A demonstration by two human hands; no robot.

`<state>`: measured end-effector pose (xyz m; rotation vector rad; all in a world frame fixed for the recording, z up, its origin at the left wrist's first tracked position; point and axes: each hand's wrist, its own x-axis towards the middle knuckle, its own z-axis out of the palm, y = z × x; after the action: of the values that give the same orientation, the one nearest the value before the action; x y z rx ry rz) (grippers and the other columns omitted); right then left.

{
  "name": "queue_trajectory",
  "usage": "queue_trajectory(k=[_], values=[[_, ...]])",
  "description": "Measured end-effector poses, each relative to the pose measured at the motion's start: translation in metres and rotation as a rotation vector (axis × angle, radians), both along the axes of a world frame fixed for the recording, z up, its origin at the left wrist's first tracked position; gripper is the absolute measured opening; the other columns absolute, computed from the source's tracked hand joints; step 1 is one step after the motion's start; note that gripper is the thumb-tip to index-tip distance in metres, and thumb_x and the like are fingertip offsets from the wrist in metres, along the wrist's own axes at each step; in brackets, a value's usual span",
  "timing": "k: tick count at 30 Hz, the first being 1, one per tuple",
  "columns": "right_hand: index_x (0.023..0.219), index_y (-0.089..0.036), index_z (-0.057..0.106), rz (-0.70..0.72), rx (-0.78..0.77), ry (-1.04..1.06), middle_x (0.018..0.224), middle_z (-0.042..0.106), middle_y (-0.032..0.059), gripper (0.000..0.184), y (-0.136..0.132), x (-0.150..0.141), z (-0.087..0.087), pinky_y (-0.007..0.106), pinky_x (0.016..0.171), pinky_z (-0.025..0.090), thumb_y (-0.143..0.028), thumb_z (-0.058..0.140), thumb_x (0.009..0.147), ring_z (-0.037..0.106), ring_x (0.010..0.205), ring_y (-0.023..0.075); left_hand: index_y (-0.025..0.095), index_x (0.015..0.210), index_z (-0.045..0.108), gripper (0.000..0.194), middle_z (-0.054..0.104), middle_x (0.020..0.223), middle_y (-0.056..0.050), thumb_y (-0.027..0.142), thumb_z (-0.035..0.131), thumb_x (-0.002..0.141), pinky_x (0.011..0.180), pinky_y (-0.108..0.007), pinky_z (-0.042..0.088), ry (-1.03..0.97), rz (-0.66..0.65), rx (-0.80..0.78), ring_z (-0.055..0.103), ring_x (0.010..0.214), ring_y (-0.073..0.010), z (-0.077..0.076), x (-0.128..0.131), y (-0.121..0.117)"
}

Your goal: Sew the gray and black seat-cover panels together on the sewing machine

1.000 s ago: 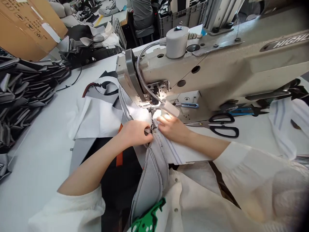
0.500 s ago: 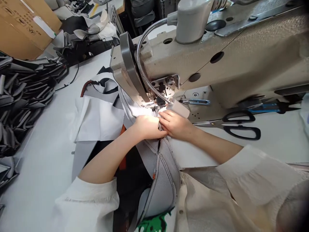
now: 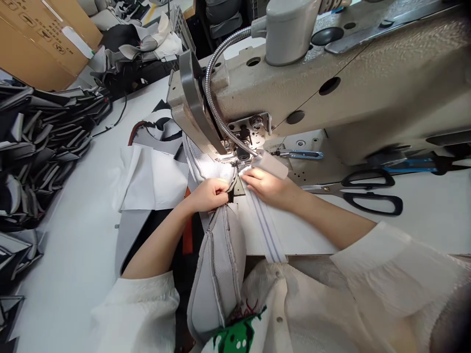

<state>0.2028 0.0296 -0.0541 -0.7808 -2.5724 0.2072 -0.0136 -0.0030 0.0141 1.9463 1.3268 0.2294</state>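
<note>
My left hand (image 3: 209,195) is closed around the edge of a grey padded mesh piece (image 3: 222,255), just left of the needle area. The piece drapes down over the table's front edge towards my lap, with a dark seam along it. Close to the presser foot of the sewing machine (image 3: 301,93), my right hand (image 3: 270,187) pinches the upper end of a white tape (image 3: 271,240) with bluish lengthwise stripes. That tape runs down to the table's front edge. A small lamp head (image 3: 271,165) partly covers the fingers of my right hand.
Black-handled scissors (image 3: 371,196) lie right of my forearm. Blue thread snips (image 3: 303,154) rest on the machine bed. White fabric (image 3: 154,179) lies to the left, beyond it stacked grey and black pieces (image 3: 47,132). A cardboard box (image 3: 44,41) stands at the back left.
My left hand has moved left and slightly down, away from my right hand, drawing the mesh piece with it. The striped tape under my right hand has come into view.
</note>
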Motion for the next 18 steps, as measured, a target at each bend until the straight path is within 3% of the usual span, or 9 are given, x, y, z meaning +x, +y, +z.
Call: queue_trajectory(k=[5, 9, 15, 18], values=[[0.133, -0.013, 0.044, -0.09, -0.026, -0.064, 0.125, 0.053, 0.0166, 0.057, -0.002, -0.004, -0.006, 0.045, 0.094, 0.038, -0.047, 0.053, 0.088, 0.044, 0.119, 0.0339, 0.02, 0.051, 0.022, 0.023, 0.029, 0.057, 0.003, 0.022, 0.041, 0.065, 0.054, -0.026, 0.029, -0.122, 0.057, 0.074, 0.032, 0.057, -0.0106, -0.008, -0.003, -0.002], [0.136, -0.013, 0.041, -0.08, -0.085, -0.082, 0.13, 0.05, 0.0168, 0.072, 0.002, -0.009, -0.005, 0.048, 0.099, 0.034, -0.054, 0.061, 0.08, 0.037, 0.125, 0.0372, 0.02, 0.051, 0.024, 0.024, 0.031, 0.06, 0.002, 0.022, 0.041, 0.066, 0.054, -0.026, 0.031, -0.137, 0.086, 0.171, 0.033, 0.058, -0.0114, -0.012, 0.0, -0.006], [0.123, -0.01, 0.053, 0.037, -0.22, -0.129, 0.125, 0.052, 0.0167, 0.067, 0.008, -0.02, 0.01, 0.043, 0.097, 0.04, -0.053, 0.068, 0.075, 0.048, 0.115, 0.0328, 0.02, 0.054, 0.023, 0.024, 0.04, 0.07, -0.001, 0.019, 0.041, 0.068, 0.066, -0.029, 0.042, -0.019, 0.036, 0.189, 0.041, 0.068, -0.0135, -0.005, 0.001, -0.005], [0.128, -0.008, 0.048, 0.008, -0.228, -0.116, 0.129, 0.052, 0.0182, 0.07, 0.006, -0.022, 0.007, 0.043, 0.101, 0.039, -0.05, 0.068, 0.077, 0.046, 0.121, 0.0324, 0.02, 0.054, 0.023, 0.024, 0.043, 0.073, -0.002, 0.017, 0.042, 0.068, 0.072, -0.031, 0.044, 0.032, 0.014, 0.208, 0.043, 0.073, -0.0152, -0.002, 0.002, -0.004]])
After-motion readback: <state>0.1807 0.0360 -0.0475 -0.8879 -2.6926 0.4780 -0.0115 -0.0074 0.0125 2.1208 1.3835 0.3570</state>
